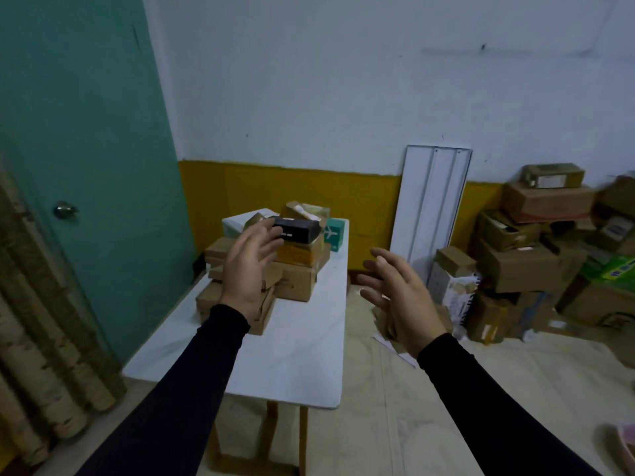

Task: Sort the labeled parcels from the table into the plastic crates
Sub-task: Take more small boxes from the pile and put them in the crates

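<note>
A heap of parcels stands at the far end of the white table (292, 355): brown cardboard boxes (295, 281), a black box (299, 230) on top, a white box (240, 223) and a teal box (335, 235) behind. My left hand (249, 266) is raised in front of the heap with fingers spread, its fingertips close to the black box; I cannot tell if they touch it. My right hand (395, 297) hovers over the floor to the right of the table, fingers spread and holding nothing. No plastic crate is in view.
A teal door (86, 166) is on the left, with rolled material (41, 355) leaning beside it. A white panel (431, 207) leans on the back wall. Stacked cardboard boxes (536, 252) fill the right corner. Flattened cardboard scraps (388, 326) lie on the floor.
</note>
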`<state>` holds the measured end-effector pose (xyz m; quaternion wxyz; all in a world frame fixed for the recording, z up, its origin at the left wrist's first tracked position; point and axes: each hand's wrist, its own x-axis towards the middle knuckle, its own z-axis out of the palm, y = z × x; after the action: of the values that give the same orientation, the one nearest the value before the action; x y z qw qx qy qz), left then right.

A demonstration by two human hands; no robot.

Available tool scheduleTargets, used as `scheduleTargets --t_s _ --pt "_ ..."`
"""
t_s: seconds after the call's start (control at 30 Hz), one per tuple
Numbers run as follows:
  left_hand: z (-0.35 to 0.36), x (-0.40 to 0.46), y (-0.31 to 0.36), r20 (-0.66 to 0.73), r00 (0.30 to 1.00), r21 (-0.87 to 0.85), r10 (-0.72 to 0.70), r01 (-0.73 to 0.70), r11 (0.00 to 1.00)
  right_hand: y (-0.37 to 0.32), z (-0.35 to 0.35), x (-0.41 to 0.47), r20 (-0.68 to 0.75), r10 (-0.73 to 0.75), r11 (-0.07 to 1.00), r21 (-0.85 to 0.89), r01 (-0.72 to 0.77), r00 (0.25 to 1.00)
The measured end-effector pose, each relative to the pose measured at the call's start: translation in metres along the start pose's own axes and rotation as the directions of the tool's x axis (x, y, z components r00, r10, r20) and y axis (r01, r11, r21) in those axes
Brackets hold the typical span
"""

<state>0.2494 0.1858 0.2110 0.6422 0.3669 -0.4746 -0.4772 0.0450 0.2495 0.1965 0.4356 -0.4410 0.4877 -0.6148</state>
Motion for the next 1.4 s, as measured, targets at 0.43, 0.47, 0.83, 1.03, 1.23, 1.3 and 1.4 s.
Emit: scheduleTargets --t_s 0.43,0.47,0.83,1.03,1.23,1.3,1.4 --pt "0.104 0.181 -0.117 -0.325 0.946 0.08 0.01 0.017 0.997 0.056 -0.073 0.285 0.272 0.105 0.994 -0.052 -0.094 0.957" --pt "0.109 0.189 -0.122 -0.366 0.931 0.087 0.0 0.034 0.996 0.06 -0.074 0.304 0.306 0.127 0.991 -0.083 -0.106 0.944" --pt "0.096 0.26 -0.161 -0.686 0.723 0.215 0.084 0.091 0.972 0.093 -0.016 0.445 0.651 0.122 0.968 -0.245 0.055 0.749" --pt "0.068 0.299 -0.19 -0.751 0.653 0.313 0.099 0.22 0.924 0.112 0.037 0.497 0.767 0.137 0.952 -0.276 0.13 0.627" --pt "0.025 0.285 -0.248 -0.904 0.416 0.192 -0.095 0.596 0.78 0.174 0.092 0.497 0.883 0.372 0.857 -0.445 0.26 0.285" --pt "0.019 0.275 -0.264 -0.928 0.342 0.143 -0.15 0.696 0.703 0.199 0.109 0.495 0.869 0.438 0.811 -0.492 0.316 0.228" --pt "0.017 0.266 -0.286 -0.961 0.191 0.02 -0.2 0.769 0.639 0.233 0.125 0.497 0.808 0.562 0.737 -0.587 0.335 0.18"
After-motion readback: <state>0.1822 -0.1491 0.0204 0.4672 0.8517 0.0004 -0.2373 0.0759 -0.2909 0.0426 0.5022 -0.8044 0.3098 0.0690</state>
